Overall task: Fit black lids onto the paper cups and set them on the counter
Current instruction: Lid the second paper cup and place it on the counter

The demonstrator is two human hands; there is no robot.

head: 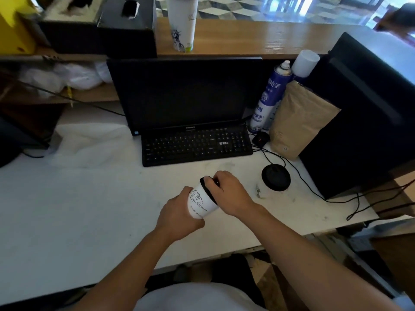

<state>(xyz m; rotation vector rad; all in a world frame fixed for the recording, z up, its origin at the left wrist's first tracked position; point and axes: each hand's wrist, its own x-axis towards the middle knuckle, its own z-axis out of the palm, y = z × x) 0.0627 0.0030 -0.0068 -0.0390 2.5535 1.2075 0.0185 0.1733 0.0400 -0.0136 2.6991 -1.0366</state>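
A white paper cup [201, 202] with a black line drawing is tilted over the white desk [89, 209], gripped around its base by my left hand [177, 217]. A black lid [207, 189] sits on the cup's mouth. My right hand [229, 194] covers the lid from the right, its fingers curled over the rim. To the right, a second cup with a black lid [275, 178] stands upright on the desk. On the raised wooden counter [258, 39] at the back stands a tall stack of white paper cups [183, 23].
A black keyboard [197, 145] and monitor [186, 95] lie just behind my hands. At the right are spray cans [268, 97], a brown paper bag [298, 120], a computer tower [363, 122] and loose cables [314, 191]. Dark boxes [101, 28] stand at the back left.
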